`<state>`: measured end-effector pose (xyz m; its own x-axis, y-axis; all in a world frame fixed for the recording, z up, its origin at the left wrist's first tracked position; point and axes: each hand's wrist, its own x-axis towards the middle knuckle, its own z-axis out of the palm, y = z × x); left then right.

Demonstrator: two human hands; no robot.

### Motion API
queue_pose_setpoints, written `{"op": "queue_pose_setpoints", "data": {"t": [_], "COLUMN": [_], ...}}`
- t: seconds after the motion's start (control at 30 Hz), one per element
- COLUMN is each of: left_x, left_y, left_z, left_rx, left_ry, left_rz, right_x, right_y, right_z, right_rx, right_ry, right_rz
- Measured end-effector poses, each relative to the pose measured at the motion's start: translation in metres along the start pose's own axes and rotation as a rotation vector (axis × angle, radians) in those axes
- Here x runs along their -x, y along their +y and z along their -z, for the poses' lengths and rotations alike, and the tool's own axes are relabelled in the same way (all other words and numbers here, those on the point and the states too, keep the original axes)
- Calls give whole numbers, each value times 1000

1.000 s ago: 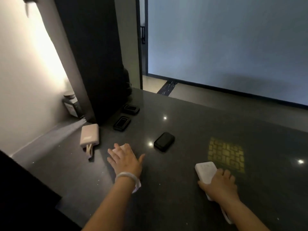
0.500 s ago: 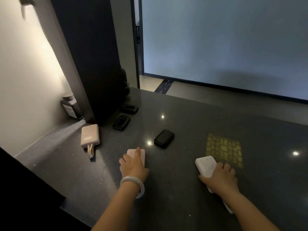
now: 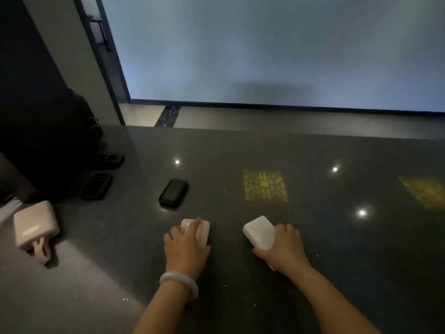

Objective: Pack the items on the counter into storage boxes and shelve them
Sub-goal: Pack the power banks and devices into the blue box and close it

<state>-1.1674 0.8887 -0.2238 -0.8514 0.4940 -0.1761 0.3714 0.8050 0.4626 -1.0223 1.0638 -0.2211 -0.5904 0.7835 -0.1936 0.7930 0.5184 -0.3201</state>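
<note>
On the dark counter (image 3: 313,237) my left hand (image 3: 186,249) lies over a pale pink power bank (image 3: 202,229), its fingers wrapped round the sides and the index finger stretched along the top. My right hand (image 3: 286,249) grips a white power bank (image 3: 258,231) from its right side, fingers curled over its edge. Both banks lie flat on the counter, close together. A black power bank (image 3: 173,193) lies just beyond my left hand. A bigger pink power bank with a looped cable (image 3: 36,225) sits at the far left.
Two black flat devices (image 3: 97,186) (image 3: 108,160) lie at the back left beside a tall dark cabinet (image 3: 36,104). Yellow light patterns (image 3: 265,185) fall on the counter top. Beyond the counter's far edge is a floor strip and a large pale wall.
My left hand took hold of the pale pink power bank and slid it right, towards the white one under my right hand. The view swung to the right.
</note>
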Motion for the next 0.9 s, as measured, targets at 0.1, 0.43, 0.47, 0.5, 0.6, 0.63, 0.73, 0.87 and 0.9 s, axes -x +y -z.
{"op": "queue_pose_setpoints", "data": {"t": [0.1, 0.43, 0.47, 0.5, 0.6, 0.63, 0.73, 0.87, 0.9], "left_x": [10, 89, 101, 114, 154, 168, 211, 264, 275], "left_y": [36, 208, 224, 240, 280, 292, 323, 348, 354], "left_z": [-11, -45, -51, -58, -77, -83, -102, -129, -135], "left_rx": [13, 164, 167, 166, 193, 196, 157, 241, 248], "left_ry": [-42, -184, -199, -206, -247, -269, -318, -409, -426], "left_rz": [-117, -590, -628, -671, -800, -846, -1018, -1137, -1168], "right_x": [12, 95, 109, 123, 164, 177, 219, 279, 293], "right_y": [31, 181, 197, 214, 259, 272, 310, 354, 363], "right_z": [19, 141, 152, 162, 185, 191, 202, 201, 200], "right_rx": [-60, -68, -63, -59, -35, -21, -21, -56, -72], "right_ry": [67, 360, 395, 428, 485, 492, 523, 586, 590], "right_rz": [-37, -203, -229, -257, -343, -373, -477, -573, -595]}}
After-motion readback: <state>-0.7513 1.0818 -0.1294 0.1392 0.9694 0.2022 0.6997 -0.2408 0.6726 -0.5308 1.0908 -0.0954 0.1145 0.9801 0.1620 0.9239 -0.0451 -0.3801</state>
